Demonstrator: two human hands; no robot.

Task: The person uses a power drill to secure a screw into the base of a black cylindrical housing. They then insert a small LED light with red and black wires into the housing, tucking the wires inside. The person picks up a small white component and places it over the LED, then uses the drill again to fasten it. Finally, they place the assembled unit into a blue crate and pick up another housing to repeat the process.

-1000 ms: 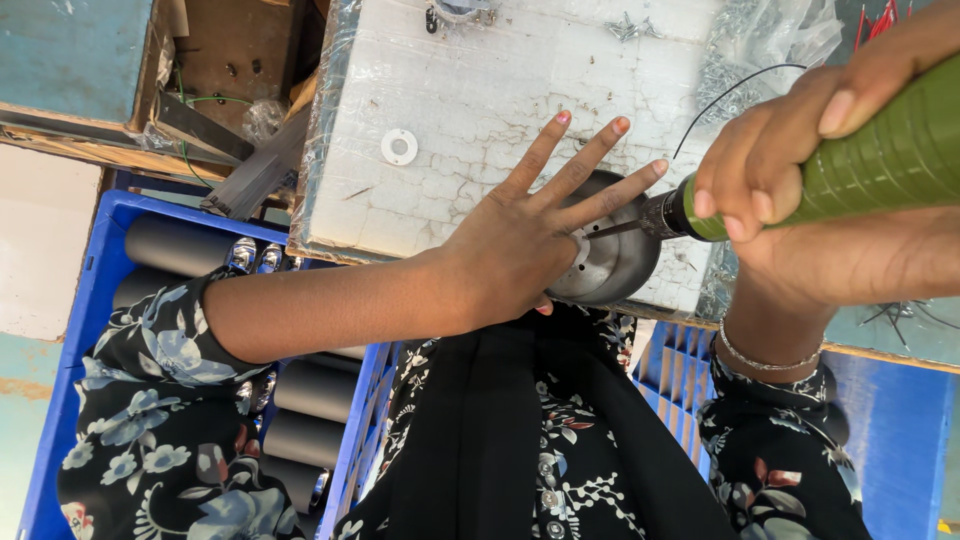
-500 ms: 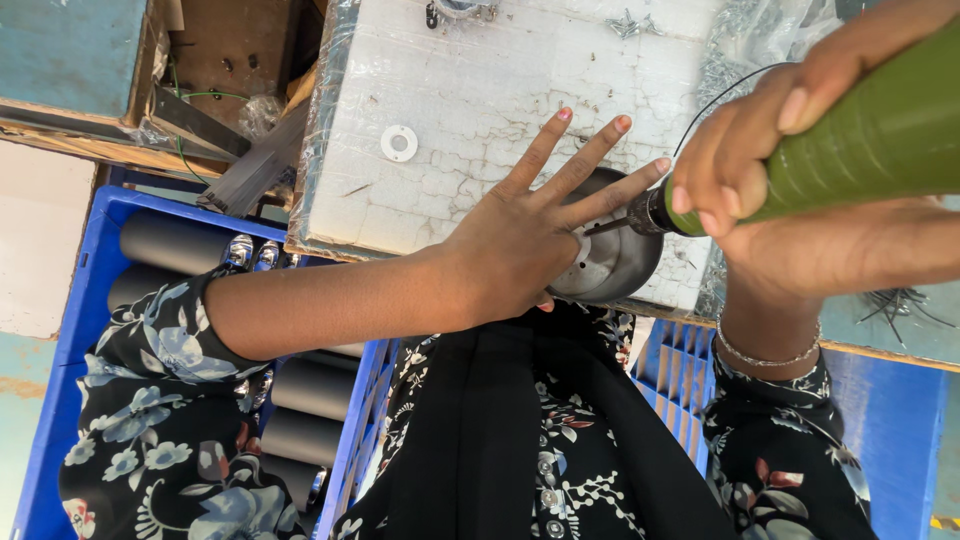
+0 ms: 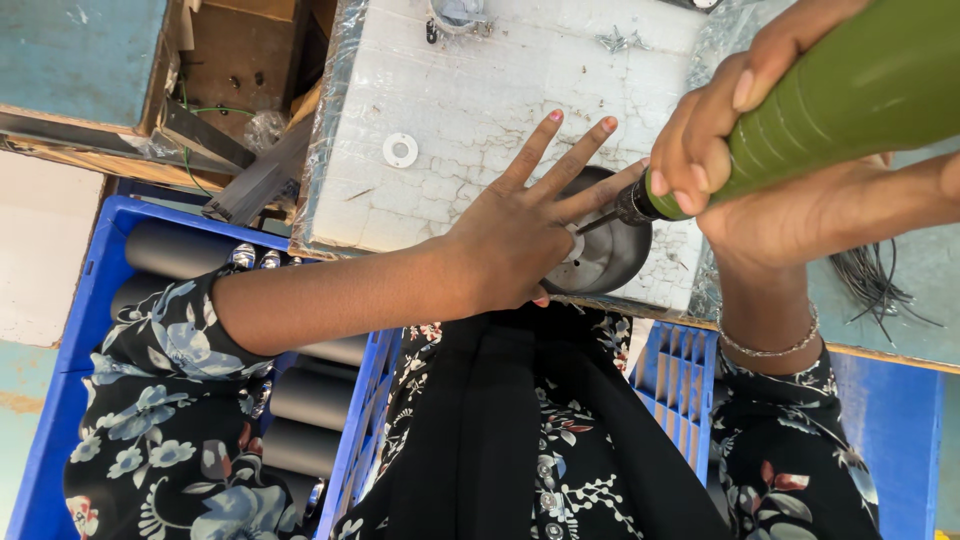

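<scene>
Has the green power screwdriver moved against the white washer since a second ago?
Cannot tell. The green screwdriver sits about as far right of the white washer as before; its bit points at the metal disc.

The left hand (image 3: 515, 240) lies palm down with its fingers spread wide and straight, pointing up and to the right. Its bare forearm runs in from the lower left, the sleeve ending near the elbow. The right hand (image 3: 770, 170) is curled in a tight grip, fingers wrapped over the top and thumb underneath, knuckles towards the left hand. Its wrist bends upward from below and wears a thin bracelet.
</scene>
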